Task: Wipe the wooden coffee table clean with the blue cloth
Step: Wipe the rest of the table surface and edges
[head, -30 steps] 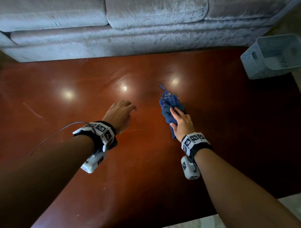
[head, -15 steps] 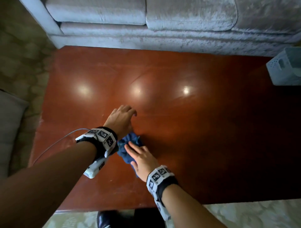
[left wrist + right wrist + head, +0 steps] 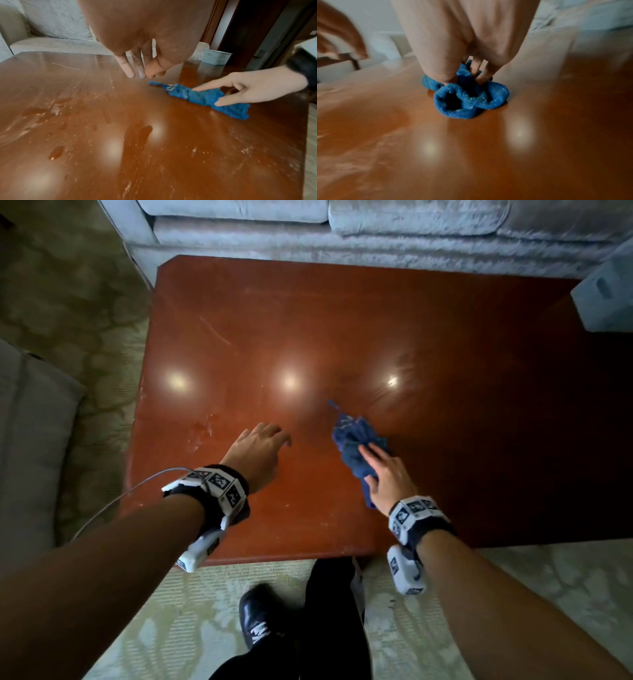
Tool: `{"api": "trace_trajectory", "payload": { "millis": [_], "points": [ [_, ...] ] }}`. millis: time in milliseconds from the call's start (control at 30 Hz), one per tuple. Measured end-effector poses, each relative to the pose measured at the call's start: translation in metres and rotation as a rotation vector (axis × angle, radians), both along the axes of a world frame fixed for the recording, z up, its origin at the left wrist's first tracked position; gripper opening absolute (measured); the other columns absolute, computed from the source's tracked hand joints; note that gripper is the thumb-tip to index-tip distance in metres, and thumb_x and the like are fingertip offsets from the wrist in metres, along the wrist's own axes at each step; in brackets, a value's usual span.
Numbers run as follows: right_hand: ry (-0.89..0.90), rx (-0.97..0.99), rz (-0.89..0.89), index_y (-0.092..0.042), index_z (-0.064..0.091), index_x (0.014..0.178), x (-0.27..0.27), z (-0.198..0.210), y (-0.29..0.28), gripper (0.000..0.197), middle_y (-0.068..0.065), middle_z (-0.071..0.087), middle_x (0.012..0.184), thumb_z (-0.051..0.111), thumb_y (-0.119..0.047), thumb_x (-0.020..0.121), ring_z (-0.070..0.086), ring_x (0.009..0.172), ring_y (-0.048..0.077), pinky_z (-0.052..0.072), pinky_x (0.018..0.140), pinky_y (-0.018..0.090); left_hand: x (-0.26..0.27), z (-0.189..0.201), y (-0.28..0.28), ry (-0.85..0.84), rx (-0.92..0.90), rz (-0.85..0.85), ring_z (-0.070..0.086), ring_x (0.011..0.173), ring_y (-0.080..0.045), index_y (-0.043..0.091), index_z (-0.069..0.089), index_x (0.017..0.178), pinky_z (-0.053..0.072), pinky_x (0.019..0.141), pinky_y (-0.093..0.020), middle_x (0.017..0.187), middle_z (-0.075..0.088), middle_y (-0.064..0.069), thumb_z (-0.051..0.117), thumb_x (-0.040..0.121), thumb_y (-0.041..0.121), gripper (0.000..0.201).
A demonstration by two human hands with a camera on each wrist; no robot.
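Observation:
The blue cloth [image 3: 352,440] lies bunched on the glossy red-brown wooden coffee table [image 3: 342,330], right of the middle and toward the near edge. My right hand [image 3: 385,470] presses it down, fingers and thumb stretched over the crumpled cloth [image 3: 205,98]; the right wrist view shows the fingertips [image 3: 481,75] sunk into the folds of the cloth [image 3: 467,97]. My left hand [image 3: 262,448] hovers a little left of the cloth, holding nothing, its fingers [image 3: 127,69] straight and pointing down close to the tabletop.
Wet drops and pale smears [image 3: 54,109] mark the table's left part, and crumbs [image 3: 243,151] lie near its front edge. A pale basket [image 3: 603,299] stands at the far right corner. A grey sofa [image 3: 376,231] runs behind the table. My leg and shoe [image 3: 260,625] are at the front edge.
My right hand has slid the cloth to the right and farther out on the table, away from the left hand. The left hand has stayed about where it was.

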State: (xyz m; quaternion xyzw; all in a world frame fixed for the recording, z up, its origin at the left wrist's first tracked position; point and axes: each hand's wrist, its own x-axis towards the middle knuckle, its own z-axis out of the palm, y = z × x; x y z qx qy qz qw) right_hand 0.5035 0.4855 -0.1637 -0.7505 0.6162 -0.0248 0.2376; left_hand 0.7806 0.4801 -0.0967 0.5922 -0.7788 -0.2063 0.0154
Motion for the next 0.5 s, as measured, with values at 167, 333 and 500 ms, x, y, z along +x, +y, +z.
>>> {"api": "trace_trajectory", "payload": {
  "millis": [167,333,500],
  "points": [
    [-0.003,-0.034,-0.191,-0.021,0.034,0.147,-0.010,-0.006,0.064,0.064,0.002,0.035,0.151,0.062,-0.021,0.089,0.049,0.109,0.034,0.040,0.095,0.035,0.009,-0.001,0.021,0.053,0.004,0.033,0.046,0.115,-0.022,0.017,0.055,0.117,0.037,0.097,-0.036,0.124,0.052,-0.002,0.045,0.081,-0.002,0.041],
    [-0.118,-0.070,-0.203,-0.018,0.038,0.144,0.077,-0.016,0.130,0.066,0.010,0.037,0.148,0.064,-0.033,0.086,0.053,0.100,0.035,0.042,0.091,0.038,0.019,0.002,0.034,0.067,0.006,0.049,0.047,0.114,-0.024,0.016,0.056,0.115,0.040,0.097,-0.039,0.122,0.054,-0.004,0.045,0.079,-0.003,0.042],
    [-0.264,0.092,-0.051,-0.021,0.023,0.150,0.192,-0.004,0.159,0.070,0.004,0.016,0.157,0.055,-0.041,0.091,0.041,0.119,0.028,0.034,0.104,0.035,0.039,0.003,0.037,0.062,0.016,0.096,0.047,0.112,-0.028,0.015,0.057,0.112,0.040,0.092,-0.041,0.117,0.055,-0.006,0.047,0.074,-0.004,0.043]
  ]
}}
